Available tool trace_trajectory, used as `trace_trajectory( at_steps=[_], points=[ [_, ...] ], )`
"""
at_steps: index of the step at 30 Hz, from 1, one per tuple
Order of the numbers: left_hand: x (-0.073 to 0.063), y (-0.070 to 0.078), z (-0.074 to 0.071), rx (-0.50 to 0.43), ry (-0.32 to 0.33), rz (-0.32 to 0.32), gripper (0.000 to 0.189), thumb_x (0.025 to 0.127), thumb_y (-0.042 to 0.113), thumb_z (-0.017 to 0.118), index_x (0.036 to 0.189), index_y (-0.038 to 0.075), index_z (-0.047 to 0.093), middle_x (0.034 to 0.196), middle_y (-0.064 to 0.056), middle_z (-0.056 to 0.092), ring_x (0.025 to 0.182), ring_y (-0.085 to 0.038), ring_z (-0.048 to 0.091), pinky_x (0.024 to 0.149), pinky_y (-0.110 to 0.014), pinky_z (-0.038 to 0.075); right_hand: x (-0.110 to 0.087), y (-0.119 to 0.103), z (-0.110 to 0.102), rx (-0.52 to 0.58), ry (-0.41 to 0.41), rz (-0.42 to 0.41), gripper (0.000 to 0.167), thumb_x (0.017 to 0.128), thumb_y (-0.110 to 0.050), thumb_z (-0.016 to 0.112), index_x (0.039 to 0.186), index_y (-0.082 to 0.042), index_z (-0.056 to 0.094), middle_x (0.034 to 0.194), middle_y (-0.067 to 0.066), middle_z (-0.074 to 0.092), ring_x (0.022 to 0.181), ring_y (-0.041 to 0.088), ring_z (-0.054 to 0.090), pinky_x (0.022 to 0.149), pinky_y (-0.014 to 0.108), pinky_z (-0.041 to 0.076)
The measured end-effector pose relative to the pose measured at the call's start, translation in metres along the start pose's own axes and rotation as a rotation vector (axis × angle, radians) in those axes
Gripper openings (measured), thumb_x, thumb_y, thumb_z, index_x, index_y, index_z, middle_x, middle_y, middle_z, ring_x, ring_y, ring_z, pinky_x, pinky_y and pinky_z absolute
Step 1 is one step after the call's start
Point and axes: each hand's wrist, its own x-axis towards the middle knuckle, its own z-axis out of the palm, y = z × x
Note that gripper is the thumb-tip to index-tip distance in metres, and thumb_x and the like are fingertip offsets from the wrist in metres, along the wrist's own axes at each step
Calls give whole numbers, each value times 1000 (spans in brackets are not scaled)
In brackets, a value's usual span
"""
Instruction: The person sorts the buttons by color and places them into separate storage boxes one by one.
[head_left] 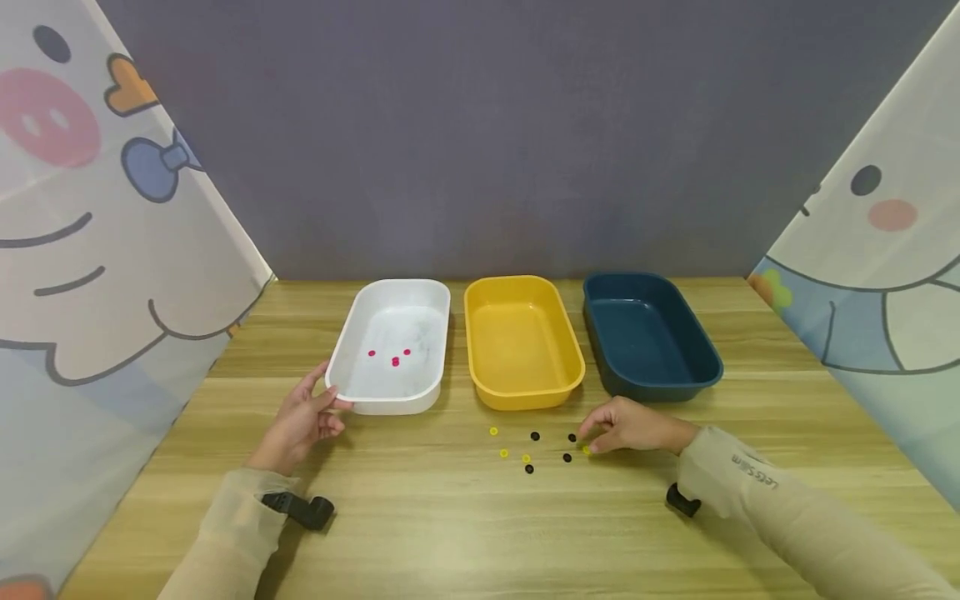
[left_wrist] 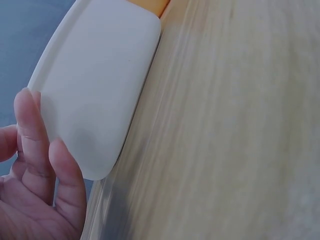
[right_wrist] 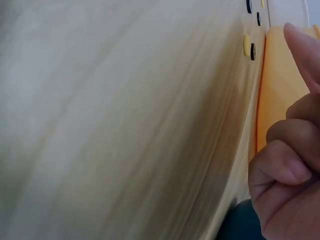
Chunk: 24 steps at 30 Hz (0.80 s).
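Note:
At the left, my left hand (head_left: 303,417) grips the near left corner of a white tray (head_left: 438,396), thumb at the rim. Several small red discs that look like buttons (head_left: 395,362) lie inside that tray. In the left wrist view, fingers (left_wrist: 31,125) stand against the tray's outer wall (left_wrist: 95,90). My right hand (head_left: 633,425) is low over the table, its index finger and thumb apart beside a yellow button (head_left: 587,450) and a black button (head_left: 572,437). Nothing shows between those fingertips. In the right wrist view, its other fingers (right_wrist: 295,135) are curled.
A yellow tray (head_left: 525,400) and a dark blue tray (head_left: 660,390) stand to the right of the white one. More yellow buttons (head_left: 504,453) and black buttons (head_left: 535,436) lie scattered before the yellow tray on the wooden table (head_left: 465,533). A grey wall (head_left: 510,142) rises behind.

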Motion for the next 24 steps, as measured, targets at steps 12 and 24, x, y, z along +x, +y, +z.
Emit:
trace_trajectory(
  at_steps=[12,24],
  points=[
    [0,2,-1,20,4,1,61,105,12,32,155,17,-4,70,7,67,49,-4,56,56,-21,48,11,-11,11,-104,-38,19,13,80,-3,74,93,-1,74,64,-10,50,56,2,38,51,17,31],
    [-1,1,1,19,2,10,61,105,12,33,155,16,-4,70,7,67,47,-4,55,55,-20,48,20,-14,13,-174,-83,3,14,78,0,75,92,-1,74,60,-13,49,54,0,38,50,17,32]
  ],
)
